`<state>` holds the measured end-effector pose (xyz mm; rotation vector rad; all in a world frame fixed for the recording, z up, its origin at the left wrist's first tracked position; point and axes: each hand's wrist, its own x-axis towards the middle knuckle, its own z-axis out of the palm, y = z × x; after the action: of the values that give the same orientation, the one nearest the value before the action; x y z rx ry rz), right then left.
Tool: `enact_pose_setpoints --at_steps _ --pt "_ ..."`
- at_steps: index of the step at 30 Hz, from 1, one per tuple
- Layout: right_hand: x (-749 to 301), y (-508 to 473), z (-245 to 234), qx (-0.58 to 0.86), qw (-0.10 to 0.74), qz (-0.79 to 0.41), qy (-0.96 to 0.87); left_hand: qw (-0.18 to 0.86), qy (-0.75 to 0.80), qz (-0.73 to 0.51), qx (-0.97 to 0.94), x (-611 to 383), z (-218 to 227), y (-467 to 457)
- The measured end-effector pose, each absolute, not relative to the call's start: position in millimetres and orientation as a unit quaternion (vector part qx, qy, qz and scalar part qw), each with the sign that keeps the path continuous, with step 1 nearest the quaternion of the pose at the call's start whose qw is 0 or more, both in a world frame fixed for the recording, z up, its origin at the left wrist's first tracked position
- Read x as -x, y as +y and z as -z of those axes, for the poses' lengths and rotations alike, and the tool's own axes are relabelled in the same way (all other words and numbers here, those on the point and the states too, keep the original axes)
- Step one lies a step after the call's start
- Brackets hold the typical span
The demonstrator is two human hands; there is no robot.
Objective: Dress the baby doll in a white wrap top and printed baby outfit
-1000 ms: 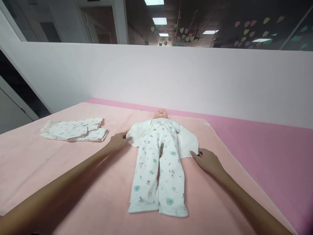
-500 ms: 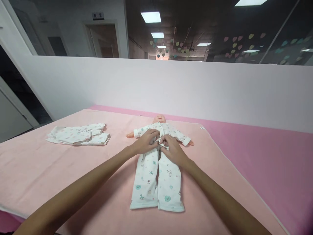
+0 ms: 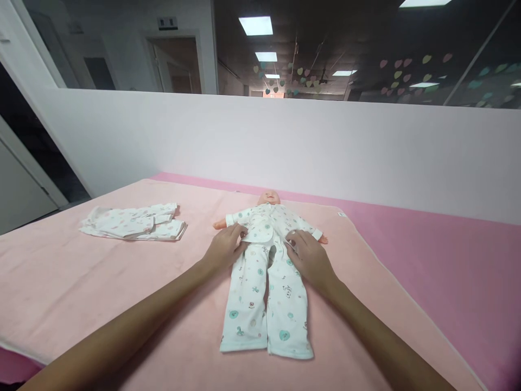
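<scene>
A baby doll (image 3: 269, 197) lies on its back, arms spread, with its head toward the wall. It wears a white printed top (image 3: 260, 231) and matching trousers (image 3: 249, 304), whose legs lie flat toward me. My left hand (image 3: 225, 247) pinches the top's lower edge at the doll's waist on the left. On the right side of the waist, my right hand (image 3: 310, 255) has its fingers closed on the top's hem. Between the hands the front of the top lies spread over the trouser waist. A dark gap shows at the trousers' crotch.
Folded white printed baby clothes (image 3: 132, 222) lie to the left on a pink blanket (image 3: 171, 293). Darker pink padding (image 3: 439, 255) shows beyond the blanket's right edge. A white low wall (image 3: 285, 146) with glass above it stands behind the doll.
My hands have moved apart from the middle of the doll's waist to its two sides. The top's front, bunched between them before, now lies flatter.
</scene>
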<state>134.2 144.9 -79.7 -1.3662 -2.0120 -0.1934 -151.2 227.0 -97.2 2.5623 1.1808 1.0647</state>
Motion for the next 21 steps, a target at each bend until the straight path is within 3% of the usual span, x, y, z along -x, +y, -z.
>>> enact_pose_setpoints --at_steps 4,9,12,17,21 --pt "-149 135 99 0.576 0.347 0.087 -0.735 0.09 0.44 -0.347 -0.823 161 106 220" --pt "-153 131 113 0.677 0.329 -0.029 -0.658 0.222 0.477 -0.305 -0.794 163 111 219" --pt "-151 130 113 0.666 0.318 -0.069 -0.671 0.264 0.461 -0.296 -0.793 160 110 218" --pt "-156 120 108 0.61 0.299 -0.1 -0.727 0.245 0.46 -0.285 -0.804 165 103 210" --pt "-163 125 100 0.567 0.376 -0.147 -0.717 0.163 0.463 -0.3 -0.818 166 95 210"
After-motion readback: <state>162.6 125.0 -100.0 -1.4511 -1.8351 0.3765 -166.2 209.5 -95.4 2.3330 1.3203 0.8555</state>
